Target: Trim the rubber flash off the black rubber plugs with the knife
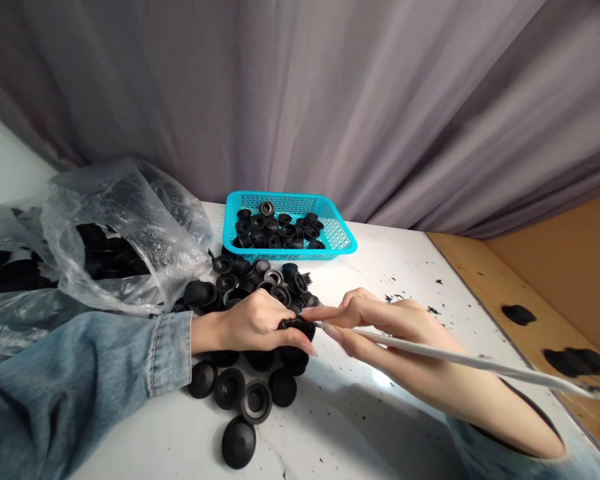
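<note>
My left hand (257,321) is closed on a black ribbed rubber cap (304,327), holding it just above the loose pile; the fingers hide part of it. My right hand (387,321) pinches the tip of a thin white cord-like tool (450,355) between thumb and fingers. The tip meets the cap's right side, though its exact shape is too small to make out. The white length runs under the right hand and forearm toward the right edge. Below my left hand lie several similar black caps (239,443), some dome up and some showing hollow undersides.
A blue plastic basket (229,227) holding black caps stands at the back. On the left, a clear plastic bag (175,263) contains more. Black scraps (433,310) dot the white table (390,257). Dark flat pieces (519,315) lie on the wooden surface at right. A grey curtain (290,93) hangs behind.
</note>
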### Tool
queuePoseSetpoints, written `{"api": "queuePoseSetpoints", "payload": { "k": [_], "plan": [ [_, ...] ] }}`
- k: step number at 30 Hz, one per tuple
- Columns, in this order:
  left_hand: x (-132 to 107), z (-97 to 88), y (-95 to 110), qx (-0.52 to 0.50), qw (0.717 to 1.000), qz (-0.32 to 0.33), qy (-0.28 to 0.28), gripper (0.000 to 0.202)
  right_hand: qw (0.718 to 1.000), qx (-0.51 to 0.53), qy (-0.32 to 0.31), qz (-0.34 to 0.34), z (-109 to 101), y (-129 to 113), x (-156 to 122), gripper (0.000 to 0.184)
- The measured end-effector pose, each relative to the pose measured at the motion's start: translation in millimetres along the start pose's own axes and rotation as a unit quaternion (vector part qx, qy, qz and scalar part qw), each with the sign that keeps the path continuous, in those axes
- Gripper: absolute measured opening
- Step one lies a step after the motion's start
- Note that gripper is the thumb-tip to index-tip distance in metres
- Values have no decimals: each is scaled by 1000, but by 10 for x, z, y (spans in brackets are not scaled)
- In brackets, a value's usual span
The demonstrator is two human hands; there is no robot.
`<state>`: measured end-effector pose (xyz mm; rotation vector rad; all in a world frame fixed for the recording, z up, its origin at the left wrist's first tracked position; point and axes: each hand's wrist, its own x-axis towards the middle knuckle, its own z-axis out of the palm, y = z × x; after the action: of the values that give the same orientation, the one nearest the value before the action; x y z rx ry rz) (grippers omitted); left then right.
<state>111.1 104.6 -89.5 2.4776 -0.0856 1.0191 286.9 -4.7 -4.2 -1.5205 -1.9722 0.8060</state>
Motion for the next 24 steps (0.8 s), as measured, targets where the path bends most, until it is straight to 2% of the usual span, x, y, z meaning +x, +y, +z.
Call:
{"api": "queuePoseSetpoints", "payload": {
  "k": [13,16,20,24],
  "plan": [
    [5,-10,1,-35,999,-11,-3,45,996,-71,34,-48,51,12,-4,18],
    [-8,-9,-9,-38,999,-18,-15,47,984,-114,72,-113,121,36,-1,15],
    [-8,-14,-25,-44,998,-38,-31,50,951,-152,143,-227,264,67,41,17],
    [29,-31,-3,-58,996,-54,-39,51,925,-186,197,-266,390,160,116,21]
  ]
}}
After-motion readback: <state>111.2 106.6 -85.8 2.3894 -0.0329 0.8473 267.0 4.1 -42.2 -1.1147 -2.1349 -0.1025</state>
